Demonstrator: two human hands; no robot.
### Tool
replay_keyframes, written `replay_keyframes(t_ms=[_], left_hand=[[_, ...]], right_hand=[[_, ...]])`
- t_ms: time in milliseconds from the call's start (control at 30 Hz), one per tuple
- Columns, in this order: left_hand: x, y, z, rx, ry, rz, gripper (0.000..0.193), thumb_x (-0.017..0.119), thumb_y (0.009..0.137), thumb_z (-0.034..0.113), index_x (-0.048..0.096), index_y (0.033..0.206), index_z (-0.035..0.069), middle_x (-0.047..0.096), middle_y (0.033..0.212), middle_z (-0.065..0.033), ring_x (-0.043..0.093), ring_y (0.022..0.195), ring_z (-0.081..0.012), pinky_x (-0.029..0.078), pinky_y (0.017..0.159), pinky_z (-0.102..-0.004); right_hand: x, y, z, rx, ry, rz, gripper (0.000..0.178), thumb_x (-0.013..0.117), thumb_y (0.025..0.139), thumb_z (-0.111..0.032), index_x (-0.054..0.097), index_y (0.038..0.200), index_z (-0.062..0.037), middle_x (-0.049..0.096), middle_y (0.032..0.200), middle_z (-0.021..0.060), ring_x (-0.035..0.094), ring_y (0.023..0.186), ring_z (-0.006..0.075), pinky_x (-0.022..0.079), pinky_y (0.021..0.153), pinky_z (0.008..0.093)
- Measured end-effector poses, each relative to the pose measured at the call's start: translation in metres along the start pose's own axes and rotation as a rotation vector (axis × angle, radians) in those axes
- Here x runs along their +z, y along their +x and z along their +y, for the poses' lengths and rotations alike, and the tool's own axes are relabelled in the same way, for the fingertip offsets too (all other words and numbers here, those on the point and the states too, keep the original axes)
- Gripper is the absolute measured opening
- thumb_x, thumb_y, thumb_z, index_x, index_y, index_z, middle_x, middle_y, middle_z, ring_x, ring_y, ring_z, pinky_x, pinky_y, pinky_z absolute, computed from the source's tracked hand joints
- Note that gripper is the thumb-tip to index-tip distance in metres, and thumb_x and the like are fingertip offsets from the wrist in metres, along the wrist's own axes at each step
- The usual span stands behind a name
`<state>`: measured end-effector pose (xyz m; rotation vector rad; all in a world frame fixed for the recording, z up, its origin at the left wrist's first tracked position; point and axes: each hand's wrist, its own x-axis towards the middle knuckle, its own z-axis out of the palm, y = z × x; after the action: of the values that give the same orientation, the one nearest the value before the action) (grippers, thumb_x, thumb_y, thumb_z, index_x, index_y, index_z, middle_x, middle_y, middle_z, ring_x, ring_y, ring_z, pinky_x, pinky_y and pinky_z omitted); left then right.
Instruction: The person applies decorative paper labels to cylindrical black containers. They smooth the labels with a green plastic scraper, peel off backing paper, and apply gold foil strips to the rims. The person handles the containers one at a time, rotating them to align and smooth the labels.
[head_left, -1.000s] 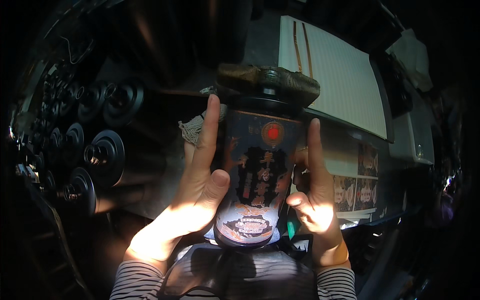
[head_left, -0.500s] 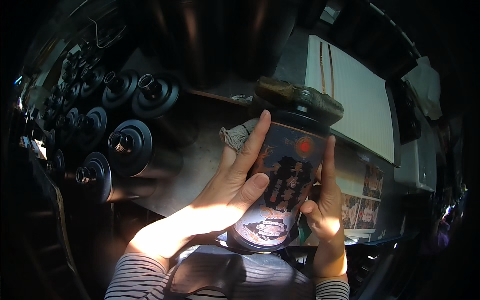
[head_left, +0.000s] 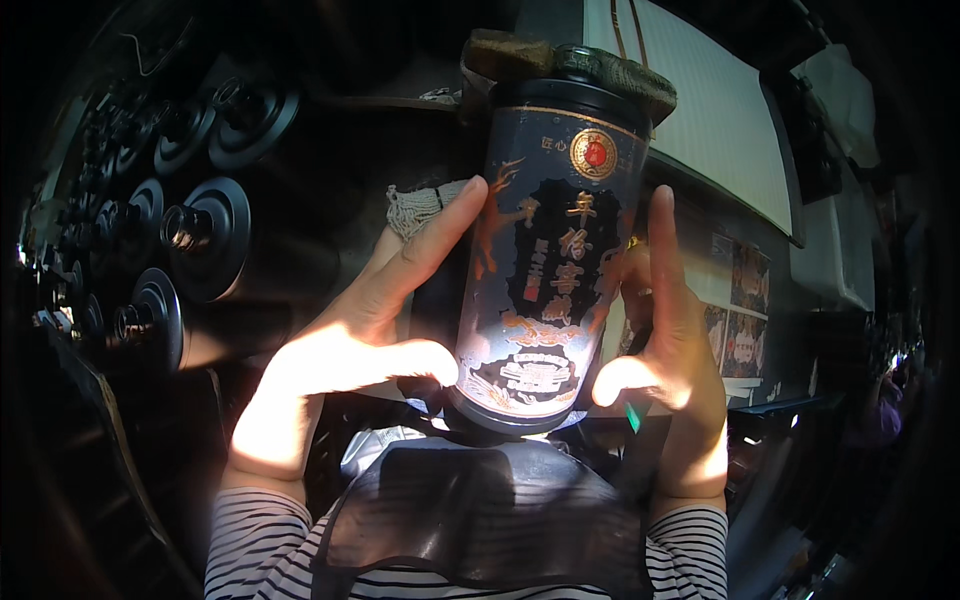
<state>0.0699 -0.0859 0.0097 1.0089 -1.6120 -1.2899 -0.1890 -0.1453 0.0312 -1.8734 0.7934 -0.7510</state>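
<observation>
A large dark bottle (head_left: 510, 390) lies in front of me with its neck pointing away. A dark label (head_left: 570, 240) with gold lettering and a red round emblem covers its upward side. Its neck rests among worn brownish pads (head_left: 640, 90). My left hand (head_left: 370, 310) is open along the bottle's left side, index finger stretched and thumb tip close against it. A whitish knitted or fringed cloth (head_left: 415, 210) shows by the left fingers; whether they hold it is hidden. My right hand (head_left: 665, 330) is open beside the right side, index finger raised and thumb bent.
Several dark bottles (head_left: 215, 235) with stepped shoulders and threaded necks stand at the left. A white ribbed sheet (head_left: 700, 110) with brown strips lies at the far right. Printed labels (head_left: 745, 345) lie on the table right of my right hand. A white container (head_left: 840, 110) stands at the far right edge.
My hands have spread from the bottle, the left thumb moving off the label to its edge. The bottle appears higher in view, and the label's upper part is now uncovered.
</observation>
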Motion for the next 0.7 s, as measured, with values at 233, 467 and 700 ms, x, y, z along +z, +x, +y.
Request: replay_keyframes(t_ms=[233, 467, 700], left_hand=[[-0.001, 0.002, -0.006, 0.033, 0.083, -0.031, 0.116, 0.083, 0.058, 0.04, 0.01, 0.147, 0.027, 0.02, 0.15, -0.0134, 0.017, 0.138, -0.0341, 0.015, 0.111, -0.0485], [-0.005, 0.0, -0.007, -0.001, 0.11, -0.055, 0.12, 0.078, 0.05, 0.051, 0.012, 0.147, 0.028, 0.025, 0.148, -0.0133, 0.024, 0.135, -0.0336, 0.018, 0.111, -0.0468], [-0.014, 0.006, -0.004, -0.127, 0.065, 0.062, 0.132, 0.065, 0.039, 0.075, 0.007, 0.147, 0.026, 0.021, 0.149, -0.0159, 0.019, 0.137, -0.0351, 0.022, 0.109, -0.051]], right_hand=[[-0.004, -0.002, 0.001, 0.082, -0.085, -0.09, 0.136, 0.084, 0.041, -0.05, 0.007, 0.148, -0.0158, 0.053, 0.099, 0.0045, 0.048, 0.076, 0.0136, 0.042, 0.067, 0.025], [0.003, -0.001, 0.006, -0.028, -0.066, -0.083, 0.136, 0.087, 0.041, -0.043, 0.006, 0.148, -0.0177, 0.055, 0.11, 0.0072, 0.051, 0.079, 0.0148, 0.04, 0.067, 0.0249], [-0.012, 0.004, -0.004, 0.006, -0.017, -0.101, 0.134, 0.086, 0.044, -0.044, 0.005, 0.148, -0.0189, 0.055, 0.091, 0.0065, 0.05, 0.077, 0.0176, 0.041, 0.07, 0.0287]])
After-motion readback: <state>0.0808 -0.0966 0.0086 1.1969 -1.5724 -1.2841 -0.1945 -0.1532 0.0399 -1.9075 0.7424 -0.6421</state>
